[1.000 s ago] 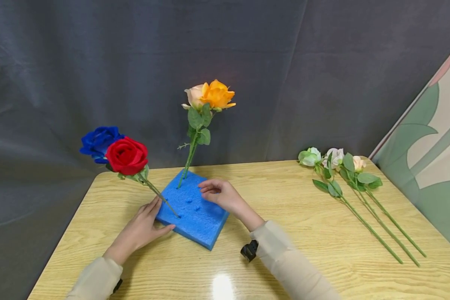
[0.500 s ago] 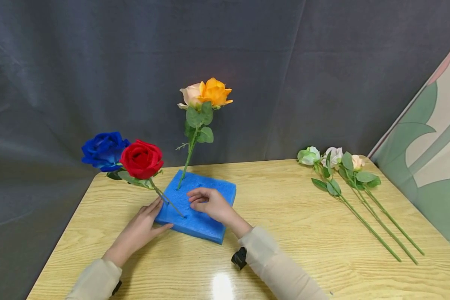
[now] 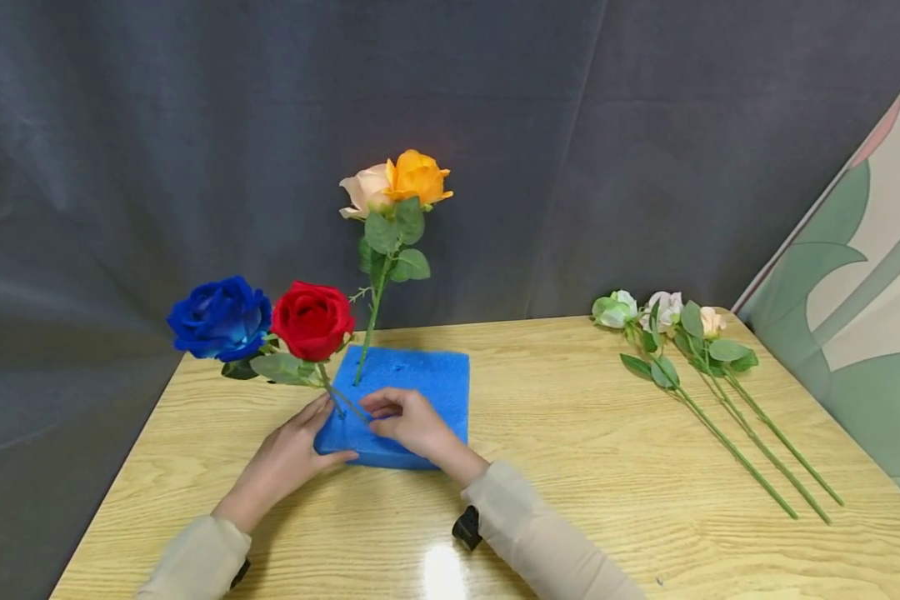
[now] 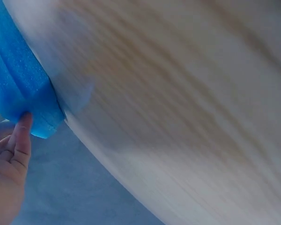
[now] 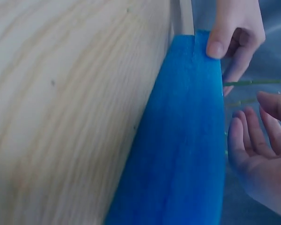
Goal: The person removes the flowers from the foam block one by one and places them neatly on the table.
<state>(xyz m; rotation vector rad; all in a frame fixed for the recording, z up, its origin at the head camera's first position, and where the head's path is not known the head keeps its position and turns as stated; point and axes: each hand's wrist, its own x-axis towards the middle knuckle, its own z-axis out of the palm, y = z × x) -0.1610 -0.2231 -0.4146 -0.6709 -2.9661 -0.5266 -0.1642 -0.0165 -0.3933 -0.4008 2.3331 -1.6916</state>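
A blue foam block (image 3: 438, 379) lies on the table with artificial roses stuck in it. My left hand (image 3: 288, 458) holds its left front corner, thumb on the front face and fingers along the left side. A red rose (image 3: 312, 321) and a blue rose (image 3: 221, 318) lean left over that hand. At the block's back left stand an orange rose (image 3: 418, 177) and a pale peach rose (image 3: 366, 187). My right hand (image 3: 408, 421) hovers over the block, fingertips close to the red rose's stem. In the right wrist view, its fingers (image 5: 255, 133) are loosely bent, apart from the thumb.
Three more artificial roses lie at the table's right: a green-white rose (image 3: 615, 310), a white rose (image 3: 665, 308) and a small peach rose (image 3: 712, 322), stems pointing forward. A dark curtain (image 3: 510, 167) hangs behind the wooden table (image 3: 570, 400).
The foam block has turned counterclockwise, its front edge now facing me. The red and blue roses have swung right and down, the orange and peach ones left. My right hand has moved left.
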